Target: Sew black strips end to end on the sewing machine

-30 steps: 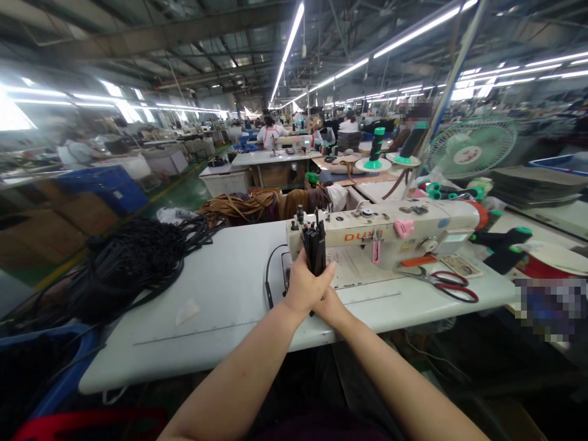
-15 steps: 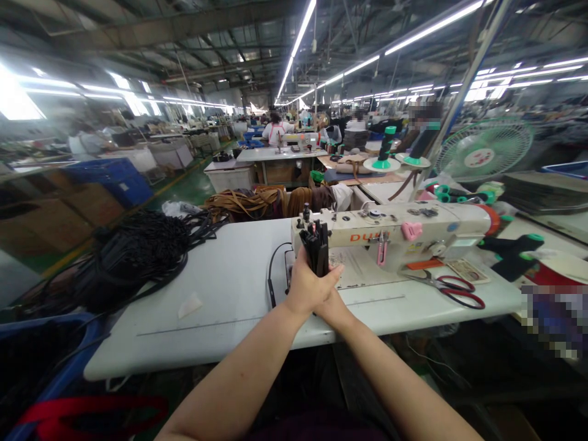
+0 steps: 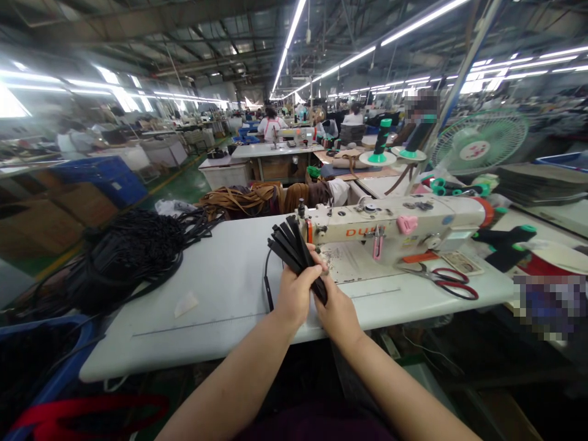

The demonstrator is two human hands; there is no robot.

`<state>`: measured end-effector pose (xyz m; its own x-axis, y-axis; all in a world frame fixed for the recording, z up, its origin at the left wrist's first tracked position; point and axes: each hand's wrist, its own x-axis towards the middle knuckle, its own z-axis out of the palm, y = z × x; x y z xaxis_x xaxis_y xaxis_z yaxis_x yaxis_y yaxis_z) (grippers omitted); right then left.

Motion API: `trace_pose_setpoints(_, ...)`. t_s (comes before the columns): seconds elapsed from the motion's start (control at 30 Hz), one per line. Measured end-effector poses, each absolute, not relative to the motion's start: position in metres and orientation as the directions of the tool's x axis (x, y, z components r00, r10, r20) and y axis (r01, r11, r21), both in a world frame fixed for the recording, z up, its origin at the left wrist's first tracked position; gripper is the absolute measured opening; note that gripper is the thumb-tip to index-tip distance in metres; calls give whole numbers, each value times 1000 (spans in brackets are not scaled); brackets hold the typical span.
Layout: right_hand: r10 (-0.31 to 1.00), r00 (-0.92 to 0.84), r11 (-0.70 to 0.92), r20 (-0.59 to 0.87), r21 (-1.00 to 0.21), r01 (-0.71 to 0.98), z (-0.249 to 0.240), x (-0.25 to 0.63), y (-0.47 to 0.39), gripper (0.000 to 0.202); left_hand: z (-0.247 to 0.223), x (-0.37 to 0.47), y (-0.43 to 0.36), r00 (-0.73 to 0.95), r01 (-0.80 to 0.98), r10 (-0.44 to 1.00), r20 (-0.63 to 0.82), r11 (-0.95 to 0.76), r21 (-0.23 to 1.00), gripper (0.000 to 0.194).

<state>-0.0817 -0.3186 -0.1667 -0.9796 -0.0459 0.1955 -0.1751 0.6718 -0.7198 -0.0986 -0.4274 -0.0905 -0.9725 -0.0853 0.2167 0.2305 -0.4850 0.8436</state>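
Observation:
A bundle of flat black straps [image 3: 290,244] fans out at its upper end, tilted toward the left. My left hand [image 3: 296,293] is closed round the bundle, its thumb lying across the front. Lower down on the right, my right hand [image 3: 337,309] is closed on the bundle's bottom end, with some fingers hidden behind it. Both hands are above the front of the white sewing table [image 3: 220,269]. Just behind them stands a sewing machine [image 3: 353,229] with orange lettering. One thin black strap [image 3: 267,285] lies on the table left of the hands.
Red-handled scissors [image 3: 454,283] lie at the table's right. A heap of black straps [image 3: 124,260] covers the left end, above a blue bin [image 3: 87,334]. Thread cones [image 3: 382,141] and a green fan [image 3: 478,147] stand behind the machine. People sit at machines farther back.
The black bundle has turned from upright to leaning left, its tops spreading apart. My right hand has come out from behind my left and shows more on the right.

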Motion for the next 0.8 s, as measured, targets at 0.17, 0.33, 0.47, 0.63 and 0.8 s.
trace_pose_setpoints(0.17,-136,-987,670,86,-726,-156,-157,-71,-315,21,-90,-101,-438,-998,61,-43,44,-648,759,26)
trace_pose_setpoints(0.33,-380,-922,509,-69,-848,-146,-149,-64,-305,20,-94,-106,-453,-994,-27,-56,-95,-708,705,30)
trace_pose_setpoints(0.47,-634,-742,164,-218,-976,147,-148,-62,-290,43,-101,-107,-466,-981,-56,-81,-178,-754,655,28)
trace_pose_setpoints(0.63,-775,-600,-29,-199,-936,349,-148,-60,-287,49,-106,-103,-468,-975,-144,10,-222,-792,593,26)
trace_pose_setpoints(0.8,-843,-515,-249,-155,-736,629,-158,-53,-306,54,-109,-97,-461,-966,-215,89,-243,-797,564,25)
